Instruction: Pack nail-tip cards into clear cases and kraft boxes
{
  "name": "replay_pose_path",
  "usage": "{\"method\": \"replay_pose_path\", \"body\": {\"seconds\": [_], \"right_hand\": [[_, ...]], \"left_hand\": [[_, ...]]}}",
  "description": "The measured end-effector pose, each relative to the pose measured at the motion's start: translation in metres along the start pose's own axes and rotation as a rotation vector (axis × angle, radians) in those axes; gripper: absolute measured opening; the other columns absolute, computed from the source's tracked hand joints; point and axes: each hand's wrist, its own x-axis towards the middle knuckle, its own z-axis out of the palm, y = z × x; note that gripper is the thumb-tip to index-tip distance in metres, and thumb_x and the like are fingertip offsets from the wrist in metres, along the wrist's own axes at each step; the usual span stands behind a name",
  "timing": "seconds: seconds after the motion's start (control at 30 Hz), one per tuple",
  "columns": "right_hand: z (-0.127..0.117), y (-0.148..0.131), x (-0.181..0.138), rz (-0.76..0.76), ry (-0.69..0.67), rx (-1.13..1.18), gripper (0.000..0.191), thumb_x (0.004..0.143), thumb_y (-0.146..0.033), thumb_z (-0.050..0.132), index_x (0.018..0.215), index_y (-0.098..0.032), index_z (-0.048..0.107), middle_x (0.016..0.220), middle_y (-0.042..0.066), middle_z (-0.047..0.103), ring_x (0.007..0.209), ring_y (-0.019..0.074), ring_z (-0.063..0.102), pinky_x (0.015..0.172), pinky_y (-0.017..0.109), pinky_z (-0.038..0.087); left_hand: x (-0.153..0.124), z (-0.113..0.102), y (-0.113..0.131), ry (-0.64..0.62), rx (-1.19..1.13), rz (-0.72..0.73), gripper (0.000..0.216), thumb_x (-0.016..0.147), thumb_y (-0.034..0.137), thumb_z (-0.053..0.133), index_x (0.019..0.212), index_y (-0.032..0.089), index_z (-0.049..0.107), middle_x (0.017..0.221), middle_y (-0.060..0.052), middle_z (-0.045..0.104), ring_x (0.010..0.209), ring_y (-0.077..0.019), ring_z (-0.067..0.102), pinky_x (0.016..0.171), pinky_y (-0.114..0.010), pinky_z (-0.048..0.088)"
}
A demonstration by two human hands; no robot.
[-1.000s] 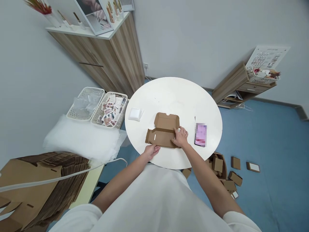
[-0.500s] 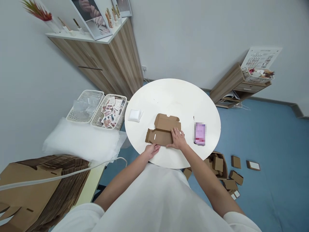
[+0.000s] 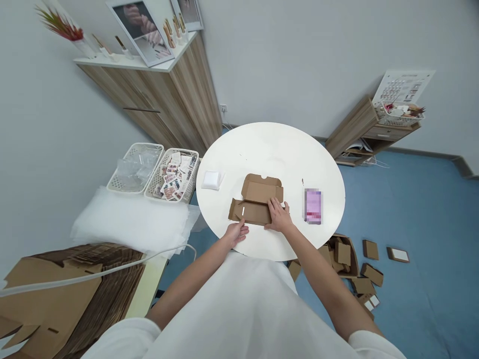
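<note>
A partly folded brown cardboard box [image 3: 258,212] lies on the round white table [image 3: 269,149], its lid [image 3: 263,188] laid open toward the far side. My right hand [image 3: 280,217] grips the box's right end, fingers bent over the end wall and thumb at the front edge. My left hand [image 3: 236,233] is at the front left edge, thumb raised against the box and the other fingers stretched out and apart. The left end flap [image 3: 232,209] stands up. Part of the right end is hidden under my right hand.
A white packet [image 3: 211,180] lies left on the table, a blurred purple item [image 3: 313,206] right. Baskets [image 3: 175,174], white foam sheets [image 3: 130,219] and stacked flat cardboard [image 3: 56,299] stand at left. Small boxes [image 3: 370,249] lie on the floor at right.
My left thumb has come up against the box's front edge. My right hand stays at the right end. The whole view has shifted slightly.
</note>
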Motion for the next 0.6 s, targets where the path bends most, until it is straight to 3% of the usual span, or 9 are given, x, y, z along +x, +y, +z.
{"method": "replay_pose_path", "body": {"seconds": [0.2, 0.3, 0.43, 0.6], "right_hand": [[0.004, -0.002, -0.001, 0.005, 0.029, 0.004, 0.11, 0.052, -0.049, 0.069, 0.138, -0.014, 0.011, 0.143, 0.018, 0.018, 0.133, 0.0292, 0.007, 0.103, 0.053, 0.001], [0.005, -0.002, -0.002, 0.018, 0.025, -0.002, 0.111, 0.053, -0.049, 0.069, 0.138, -0.014, 0.009, 0.144, 0.017, 0.015, 0.133, 0.0282, 0.007, 0.103, 0.052, 0.002], [0.005, -0.002, -0.003, 0.02, 0.0, -0.012, 0.11, 0.054, -0.049, 0.068, 0.139, -0.014, 0.007, 0.145, 0.017, 0.012, 0.134, 0.0286, 0.004, 0.103, 0.051, 0.004], [0.002, -0.004, -0.003, 0.032, -0.032, -0.026, 0.109, 0.056, -0.05, 0.066, 0.139, -0.014, 0.005, 0.145, 0.016, 0.01, 0.134, 0.0285, 0.001, 0.102, 0.052, 0.009]], "left_hand": [[0.003, -0.037, 0.002, 0.434, 0.454, 0.327, 0.054, 0.07, 0.036, 0.064, 0.115, 0.014, 0.043, 0.111, -0.013, 0.054, 0.093, -0.0178, 0.058, 0.079, -0.029, 0.044], [0.008, -0.047, 0.013, 0.412, 0.63, 0.462, 0.056, 0.069, 0.027, 0.064, 0.119, 0.014, 0.042, 0.109, -0.012, 0.055, 0.086, -0.016, 0.058, 0.08, -0.028, 0.043], [0.016, -0.044, 0.028, 0.305, 0.794, 0.591, 0.049, 0.069, 0.02, 0.062, 0.115, 0.014, 0.047, 0.1, -0.01, 0.06, 0.084, -0.0171, 0.058, 0.078, -0.028, 0.043], [0.018, -0.034, 0.037, 0.287, 0.859, 0.617, 0.034, 0.072, 0.012, 0.051, 0.106, 0.014, 0.055, 0.096, -0.009, 0.064, 0.088, -0.0195, 0.058, 0.076, -0.028, 0.042]]}}
